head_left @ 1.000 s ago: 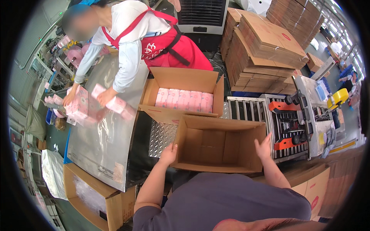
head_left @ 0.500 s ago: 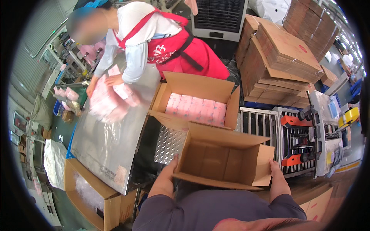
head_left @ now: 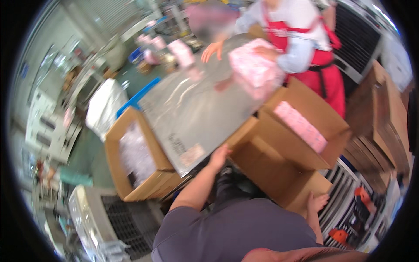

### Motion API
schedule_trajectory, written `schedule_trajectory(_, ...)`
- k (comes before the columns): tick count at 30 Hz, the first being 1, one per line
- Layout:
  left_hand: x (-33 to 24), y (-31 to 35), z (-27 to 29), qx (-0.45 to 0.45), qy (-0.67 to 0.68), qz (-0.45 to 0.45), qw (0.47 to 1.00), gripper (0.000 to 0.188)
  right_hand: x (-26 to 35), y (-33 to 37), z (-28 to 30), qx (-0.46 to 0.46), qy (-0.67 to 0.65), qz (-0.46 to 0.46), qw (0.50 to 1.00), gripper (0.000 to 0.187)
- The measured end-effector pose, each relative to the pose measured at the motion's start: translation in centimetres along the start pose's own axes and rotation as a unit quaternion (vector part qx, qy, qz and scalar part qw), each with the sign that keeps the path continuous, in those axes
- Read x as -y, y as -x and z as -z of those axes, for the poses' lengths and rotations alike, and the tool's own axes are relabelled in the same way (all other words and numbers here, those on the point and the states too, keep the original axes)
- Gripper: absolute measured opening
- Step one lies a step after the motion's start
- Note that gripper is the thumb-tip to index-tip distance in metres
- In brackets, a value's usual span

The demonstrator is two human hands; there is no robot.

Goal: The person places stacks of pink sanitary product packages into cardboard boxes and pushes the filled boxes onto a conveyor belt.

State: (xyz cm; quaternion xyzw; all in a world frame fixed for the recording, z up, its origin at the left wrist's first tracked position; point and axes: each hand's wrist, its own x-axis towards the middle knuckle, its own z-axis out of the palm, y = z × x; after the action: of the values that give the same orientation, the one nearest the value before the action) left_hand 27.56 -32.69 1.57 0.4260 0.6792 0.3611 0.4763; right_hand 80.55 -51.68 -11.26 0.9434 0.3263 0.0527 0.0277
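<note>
In front of me stands an open cardboard box [head_left: 266,163] with bare inner walls and its flaps up. My left hand [head_left: 219,156] is closed on the edge of its left flap. Against the right flap rests my right hand [head_left: 316,203], its fingers stretched out and pointing away from the cardboard. Right behind this box is a second open cardboard box [head_left: 334,126], with a row of pink printed packs [head_left: 301,124] showing inside; the near box's wall hides part of them.
A co-worker in a red apron [head_left: 321,83] handles pink packs [head_left: 253,63] on the metal table [head_left: 192,118]. A carton of clear plastic [head_left: 137,150] stands left of the table. Roller conveyor [head_left: 338,187] and stacked flat cardboard [head_left: 379,118] are at right.
My view has swung left, so the boxes appear turned and farther right. My right hand's fingers have come away from the flap's edge. The co-worker's one hand has lifted off the packs.
</note>
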Motion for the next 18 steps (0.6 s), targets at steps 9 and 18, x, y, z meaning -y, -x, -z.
schedule_trajectory(9, -2.7, 0.2, 9.9, 0.074, -0.102, -0.084, 0.988, 0.060, 9.4, 1.9, 7.1, 0.463, 0.129, 0.077, 0.874, 0.116)
schedule_trajectory(18, 14.9, 1.6, 45.5, -0.511, -0.162, 0.065, 0.842, 0.036, 11.6, -0.8, 6.8, 0.460, 0.234, 0.130, 0.847, 0.094)
